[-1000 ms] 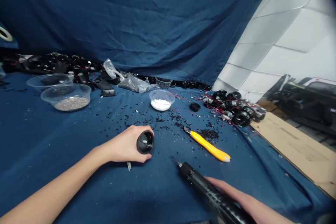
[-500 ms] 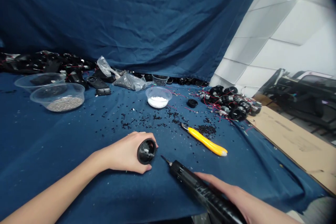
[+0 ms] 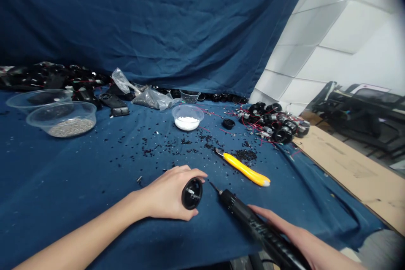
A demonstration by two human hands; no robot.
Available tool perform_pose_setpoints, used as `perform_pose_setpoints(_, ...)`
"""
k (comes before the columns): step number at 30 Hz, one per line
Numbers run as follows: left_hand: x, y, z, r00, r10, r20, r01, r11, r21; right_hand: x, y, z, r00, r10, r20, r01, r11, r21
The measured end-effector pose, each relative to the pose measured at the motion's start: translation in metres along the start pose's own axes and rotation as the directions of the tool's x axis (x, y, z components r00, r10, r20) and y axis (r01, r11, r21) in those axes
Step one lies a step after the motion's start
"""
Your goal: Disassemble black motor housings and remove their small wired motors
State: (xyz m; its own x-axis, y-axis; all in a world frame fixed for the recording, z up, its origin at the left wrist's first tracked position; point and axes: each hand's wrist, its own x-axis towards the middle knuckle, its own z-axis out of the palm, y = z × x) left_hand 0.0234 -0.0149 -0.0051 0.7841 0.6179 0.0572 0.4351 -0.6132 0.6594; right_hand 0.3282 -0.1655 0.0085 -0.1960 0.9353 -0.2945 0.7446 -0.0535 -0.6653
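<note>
Since the bit [image 3: 215, 187] points toward the open mouth of the black cylindrical housing [image 3: 188, 201] yet stands apart from it, aim looks to matter most at this moment. The housing is in the left hand [image 3: 169, 192], low over the blue-clothed desk [image 3: 152, 244] or resting on it, I cannot tell which, its mouth turned toward the wearer; a pale part inside is too small to make out. A steady barrel and a bit lined up with its axis would, I judge, serve best. The tip ends just beside the left fingertips [image 3: 203, 174], so a slip could nick them.

That left grip is opened only as wide as the barrel, fingers curled over its far side and thumb below the rim. The right hand [image 3: 286, 228] has its grip closed around 1 black electric screwdriver [image 3: 255, 224], fingers along the far side; its thumb is hidden. Beyond the driver lies 1 yellow utility knife [image 3: 246, 169], touching neither hand, with black bits [image 3: 245, 155] scattered near it.
</note>
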Motion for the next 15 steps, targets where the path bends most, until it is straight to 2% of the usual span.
perform_pose_setpoints(3,0.003,0.001,0.003,1.0,-0.012,0.009,0.011,1.0,0.022,0.0,0.007,0.001,1.0,0.007,-0.007,-0.007,1.0,-0.003)
perform_pose_setpoints(10,0.006,0.004,0.004,0.999,-0.019,0.031,0.017,0.998,0.062,-0.001,0.022,0.003,0.997,0.055,0.057,-0.052,0.996,-0.067)
perform_pose_setpoints(15,0.006,0.005,0.004,0.999,0.0,0.033,-0.002,0.998,0.057,-0.002,0.026,0.005,0.995,0.056,0.087,-0.049,0.995,-0.082)
